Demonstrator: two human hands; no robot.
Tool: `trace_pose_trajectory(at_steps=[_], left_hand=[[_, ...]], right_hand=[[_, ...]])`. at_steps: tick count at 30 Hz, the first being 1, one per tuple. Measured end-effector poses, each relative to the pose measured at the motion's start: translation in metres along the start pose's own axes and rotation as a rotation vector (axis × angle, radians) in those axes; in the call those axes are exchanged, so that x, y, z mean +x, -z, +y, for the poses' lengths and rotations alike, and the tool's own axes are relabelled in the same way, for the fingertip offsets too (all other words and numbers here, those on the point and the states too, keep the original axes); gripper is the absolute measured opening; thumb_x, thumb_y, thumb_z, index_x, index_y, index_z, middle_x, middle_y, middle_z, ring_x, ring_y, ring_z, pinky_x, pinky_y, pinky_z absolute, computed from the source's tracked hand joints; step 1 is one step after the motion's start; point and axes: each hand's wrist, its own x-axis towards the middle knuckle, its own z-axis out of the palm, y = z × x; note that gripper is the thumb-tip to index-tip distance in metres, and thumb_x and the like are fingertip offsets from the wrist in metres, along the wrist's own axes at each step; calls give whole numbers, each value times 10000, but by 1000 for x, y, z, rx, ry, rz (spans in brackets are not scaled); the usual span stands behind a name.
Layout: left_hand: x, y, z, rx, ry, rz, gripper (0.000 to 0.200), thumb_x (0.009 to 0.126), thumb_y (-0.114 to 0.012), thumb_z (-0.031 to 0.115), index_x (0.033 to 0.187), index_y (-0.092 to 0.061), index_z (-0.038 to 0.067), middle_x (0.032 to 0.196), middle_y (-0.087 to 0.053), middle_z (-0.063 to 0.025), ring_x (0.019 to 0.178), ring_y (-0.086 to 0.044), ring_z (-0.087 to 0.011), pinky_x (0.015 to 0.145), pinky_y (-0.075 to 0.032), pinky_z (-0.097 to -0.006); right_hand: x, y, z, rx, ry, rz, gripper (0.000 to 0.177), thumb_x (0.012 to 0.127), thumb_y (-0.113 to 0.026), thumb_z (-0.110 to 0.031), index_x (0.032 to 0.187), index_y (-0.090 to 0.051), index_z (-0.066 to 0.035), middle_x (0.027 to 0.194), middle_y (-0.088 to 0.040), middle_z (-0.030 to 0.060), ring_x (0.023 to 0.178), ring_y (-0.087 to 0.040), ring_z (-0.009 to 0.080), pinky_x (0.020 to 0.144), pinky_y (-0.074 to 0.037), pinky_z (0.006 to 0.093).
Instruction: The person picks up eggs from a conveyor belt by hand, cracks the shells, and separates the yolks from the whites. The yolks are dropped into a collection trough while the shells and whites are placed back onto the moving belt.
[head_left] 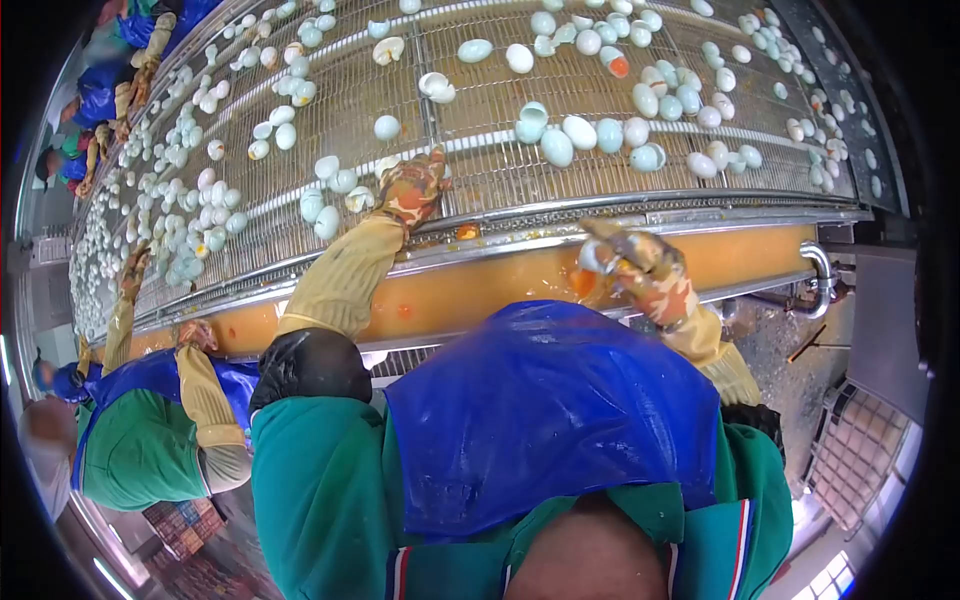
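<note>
My left hand, in a stained patterned glove, is over the near edge of the wire conveyor. Its fingers look partly spread, with nothing visible in them; a broken eggshell lies beside it. My right hand, gloved the same way, is above the orange liquid in the long trough. Its fingers are closed on a cracked egg with a pale shell. Orange yolk hangs just below that shell.
Many pale blue and white eggs and broken shells are scattered over the conveyor. A metal rail runs between belt and trough. A curved pipe stands at the trough's right end. Co-workers' gloved hands are at the left.
</note>
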Motion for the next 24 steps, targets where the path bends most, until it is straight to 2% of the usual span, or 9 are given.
trace_pose_trajectory(at_steps=[3,6,9,12,14,17,20,21,24], left_hand=[[-4,-6,8,672,-300,151,425,926,-420,397,1144,-557,58,929,-628,-116,799,-620,-227,700,-469,-353],[6,-13,1,720,-329,209,417,927,-422,390,1133,-558,54,923,-626,-110,792,-618,-225,684,-468,-354],[4,-19,-13,138,-53,66,303,901,-488,308,1065,-589,74,920,-627,-94,815,-619,-166,613,-498,-310],[-44,-35,54,-390,101,-43,267,857,-563,218,1100,-583,109,921,-614,-84,849,-608,-131,614,-520,-271],[-68,-24,105,-459,32,-372,400,852,-587,258,1210,-521,93,949,-605,-81,803,-612,-150,570,-504,-228],[-92,-57,122,-1095,-65,-612,492,849,-594,336,1259,-495,81,946,-606,-104,754,-631,-196,566,-503,-231],[-58,-63,87,-1286,-134,-199,377,876,-551,270,1204,-505,90,937,-609,-85,699,-610,-147,519,-500,-230],[-45,-55,70,-1156,-127,-70,367,877,-545,268,1197,-507,91,934,-612,-82,695,-608,-143,520,-497,-238],[-31,-19,1,-540,59,127,438,852,-561,334,1212,-517,89,932,-629,-93,734,-618,-176,586,-497,-290]], right_hand=[[-14,13,-14,315,-136,257,328,837,-632,-146,1131,-571,-13,914,-636,29,745,-568,70,597,-439,219],[-12,28,-17,322,-173,395,314,853,-622,-164,1125,-572,-14,800,-647,33,567,-556,77,481,-427,217],[-16,42,-42,527,-151,321,287,870,-600,-183,1099,-577,-11,827,-662,64,567,-571,89,466,-434,213],[-18,56,-27,535,-117,289,304,886,-570,-187,1115,-563,13,866,-666,101,540,-572,110,437,-414,206],[-16,66,-18,547,-120,258,325,886,-572,-193,1137,-556,13,873,-665,102,538,-573,111,434,-401,204],[-10,81,-3,482,-106,288,364,882,-582,-214,1168,-545,8,880,-661,103,534,-570,110,432,-384,199],[-4,90,3,392,-100,413,432,872,-601,-272,1199,-533,1,869,-656,98,511,-552,90,427,-357,183],[-2,105,14,376,-110,397,465,868,-600,-291,1205,-525,20,921,-647,105,617,-601,143,501,-434,231],[15,148,57,-407,189,736,444,858,-605,-276,1216,-523,-26,1029,-618,137,862,-599,234,716,-481,319]])
